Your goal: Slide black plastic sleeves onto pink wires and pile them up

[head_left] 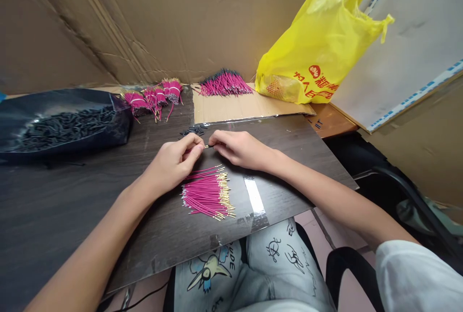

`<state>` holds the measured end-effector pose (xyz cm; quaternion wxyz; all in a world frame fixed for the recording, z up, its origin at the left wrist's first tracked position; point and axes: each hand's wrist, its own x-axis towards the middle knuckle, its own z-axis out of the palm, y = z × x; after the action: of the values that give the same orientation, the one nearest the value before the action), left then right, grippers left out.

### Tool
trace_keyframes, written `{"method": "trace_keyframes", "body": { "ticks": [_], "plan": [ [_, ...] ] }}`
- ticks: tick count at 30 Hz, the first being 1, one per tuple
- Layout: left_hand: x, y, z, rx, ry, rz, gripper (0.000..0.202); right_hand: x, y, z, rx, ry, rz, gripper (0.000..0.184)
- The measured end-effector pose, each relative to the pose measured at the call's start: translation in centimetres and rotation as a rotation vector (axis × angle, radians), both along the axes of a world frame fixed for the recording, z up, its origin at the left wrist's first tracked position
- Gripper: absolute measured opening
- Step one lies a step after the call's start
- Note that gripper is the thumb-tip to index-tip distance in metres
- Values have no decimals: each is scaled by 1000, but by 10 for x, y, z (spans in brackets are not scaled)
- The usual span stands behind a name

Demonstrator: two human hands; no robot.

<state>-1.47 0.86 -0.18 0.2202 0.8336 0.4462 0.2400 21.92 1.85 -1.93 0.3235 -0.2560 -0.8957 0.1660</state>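
My left hand (178, 160) is closed in a pinch on a wire, whose gold terminal (207, 146) sticks out past the fingertips. Facing it, my right hand (237, 148) pinches a small black sleeve (211, 146); the two ends meet or nearly meet, and I cannot tell which. Just below my hands lies a spread of magenta wires (202, 192), their gold terminals toward the right. Behind my fingers is a little heap of loose black sleeves (194, 130).
At left, a dark plastic bag (119, 126) holds many black sleeves. Tied magenta wire bundles (155, 97) stand by the cardboard wall. A pile of black-tipped wires (226, 83) rests on a cardboard sheet (231, 109). A yellow bag (318, 47) is at back right.
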Motion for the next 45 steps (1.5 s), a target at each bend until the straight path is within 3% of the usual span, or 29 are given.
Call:
{"method": "trace_keyframes", "body": {
  "ticks": [5, 12, 18, 25, 38, 45],
  "plan": [
    [0, 2, -2, 12, 23, -22, 25, -2, 0, -1, -200, 168, 27, 11],
    [0, 1, 1, -115, -90, -6, 30, -3, 1, -5, -503, 331, 50, 6],
    [2, 2, 1, -133, -70, 3, 31, -2, 0, -5, -484, 283, 47, 6],
    [1, 3, 0, -84, -55, 23, 30, -5, 1, -4, -672, 338, 107, 9],
    [1, 4, -2, -291, -216, -4, 28, -3, 4, -6, -653, 293, 53, 9],
    [3, 4, 0, -363, -281, 7, 27, -3, 11, -11, -908, 419, 172, 17]
  ]
}}
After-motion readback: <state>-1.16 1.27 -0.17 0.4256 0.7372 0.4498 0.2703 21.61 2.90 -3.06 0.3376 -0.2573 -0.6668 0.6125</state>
